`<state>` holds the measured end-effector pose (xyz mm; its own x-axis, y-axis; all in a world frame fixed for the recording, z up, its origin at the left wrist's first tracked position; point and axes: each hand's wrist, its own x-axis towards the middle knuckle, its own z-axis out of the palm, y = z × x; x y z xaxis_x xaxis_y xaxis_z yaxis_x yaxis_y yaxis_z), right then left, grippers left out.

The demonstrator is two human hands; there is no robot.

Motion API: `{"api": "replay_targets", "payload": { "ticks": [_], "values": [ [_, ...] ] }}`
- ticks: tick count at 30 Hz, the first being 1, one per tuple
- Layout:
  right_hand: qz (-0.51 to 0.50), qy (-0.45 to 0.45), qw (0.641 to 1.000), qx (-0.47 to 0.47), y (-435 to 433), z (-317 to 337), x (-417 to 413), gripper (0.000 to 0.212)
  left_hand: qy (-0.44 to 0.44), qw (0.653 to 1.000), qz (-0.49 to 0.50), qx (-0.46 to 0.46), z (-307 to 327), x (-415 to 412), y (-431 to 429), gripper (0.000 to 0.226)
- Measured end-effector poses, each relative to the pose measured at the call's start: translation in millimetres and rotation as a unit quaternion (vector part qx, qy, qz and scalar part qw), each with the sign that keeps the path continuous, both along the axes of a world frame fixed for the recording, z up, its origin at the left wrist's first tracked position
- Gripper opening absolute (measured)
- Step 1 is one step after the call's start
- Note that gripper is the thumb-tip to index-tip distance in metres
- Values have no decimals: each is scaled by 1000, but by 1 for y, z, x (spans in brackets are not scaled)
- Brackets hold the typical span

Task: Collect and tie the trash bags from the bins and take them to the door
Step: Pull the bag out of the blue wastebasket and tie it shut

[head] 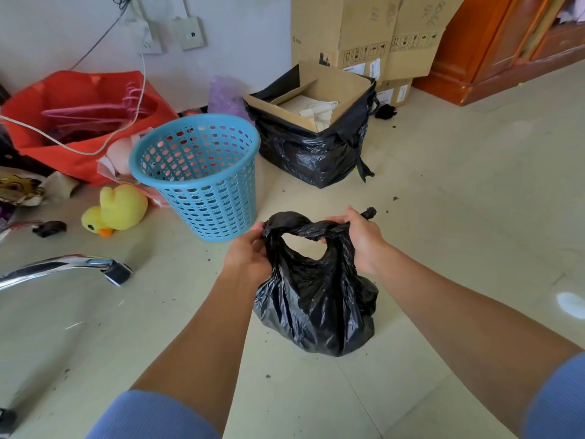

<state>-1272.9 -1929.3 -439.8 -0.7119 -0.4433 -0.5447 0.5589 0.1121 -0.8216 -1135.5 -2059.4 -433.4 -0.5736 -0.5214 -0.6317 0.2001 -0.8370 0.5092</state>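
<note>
Head camera, starting at the left: yellow plush duck (117, 210) lying on the tiled floor (459, 217), just beside an upright blue bin (202, 175) (holes all over its wall). Nearer and right of the bin, left hand (248, 255) curled round one twisted handle of the black trash bag (319, 299), right hand (361, 239) clenched on the other, strands crossed between them above a loop. Bag body sagging onto the floor between the forearms, with an open cardboard box (335, 87) farther back.

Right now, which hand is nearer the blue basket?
Left. The left hand grips the black trash bag close to the blue basket, near its base; the right hand grips the bag's twisted end farther right, with the bag's top between them.
</note>
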Motion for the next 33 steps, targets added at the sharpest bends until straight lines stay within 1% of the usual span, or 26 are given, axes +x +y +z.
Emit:
{"api": "replay_targets", "payload": {
  "ticks": [3,5,6,7,8,9,10,11,12,13,14,15,16,18,19,21,22,24,25,26,27,28,29,31,32,33],
  "values": [
    [-70,-56,995,-51,5,0,-6,53,24,996,78,44,-2,1,-4,19],
    [-151,-128,973,-122,14,0,-17,45,11,992,111,52,-7,3,-11,22],
    [-190,-155,958,-149,19,-1,-25,43,-40,993,107,16,-12,6,-15,23],
    [-216,-166,949,-159,24,-2,-31,44,-112,988,90,-54,-15,9,-18,21],
    [-231,-168,945,-159,28,-4,-37,45,-201,965,60,-158,-18,12,-18,19],
    [-235,-166,945,-155,30,-5,-39,45,-280,920,18,-275,-20,15,-14,16],
    [-234,-165,947,-148,31,-6,-41,45,-338,853,-42,-396,-21,17,-8,14],
    [-229,-162,950,-141,30,-6,-41,44,-378,767,-124,-503,-22,18,1,15],
    [-224,-155,953,-131,28,-6,-41,43,-410,669,-214,-582,-24,17,12,22],
    [-221,-144,958,-115,27,-5,-42,42,-434,577,-281,-633,-26,16,22,34],
    [-223,-132,961,-95,27,-4,-44,39,-447,518,-315,-658,-28,14,29,48],
    [-229,-123,963,-74,28,-4,-47,37,-454,498,-326,-663,-29,13,34,58],
    [-239,-118,962,-57,31,-5,-50,35,-455,508,-326,-655,-32,13,35,64],
    [-263,-122,956,-37,38,-6,-55,33,-441,575,-301,-620,-32,15,29,65],
    [-274,-123,954,-30,41,-8,-57,32,-434,600,-294,-605,-33,17,24,65],
    [-287,-121,950,-28,45,-8,-59,32,-423,635,-296,-576,-33,22,16,64],
    [-290,-119,949,-36,47,-8,-60,32,-408,661,-298,-555,-35,24,14,65],
    [-275,-97,956,-42,50,-10,-64,35,-352,737,-311,-487,-36,27,11,65],
    [-264,-79,961,-30,52,-11,-66,35,-327,764,-334,-445,-34,28,11,63],
    [-253,-65,965,-14,53,-12,-65,35,-312,770,-370,-416,-33,28,10,63],
    [-231,-56,971,7,54,-13,-63,35,-302,763,-405,-404,-32,28,9,64],
    [-181,-46,981,45,56,-15,-60,36,-294,757,-423,-402,-32,27,8,66],
    [-98,-36,989,102,59,-17,-55,38,-290,759,-422,-402,-33,26,6,67],
    [92,-39,976,191,64,-20,-46,54,-292,778,-388,-398,-37,25,3,67],
    [162,-52,964,204,65,-19,-42,59,-293,786,-374,-396,-39,25,3,67],
    [203,-65,959,189,64,-18,-39,58,-289,791,-367,-395,-42,24,4,66]
  ]
}}
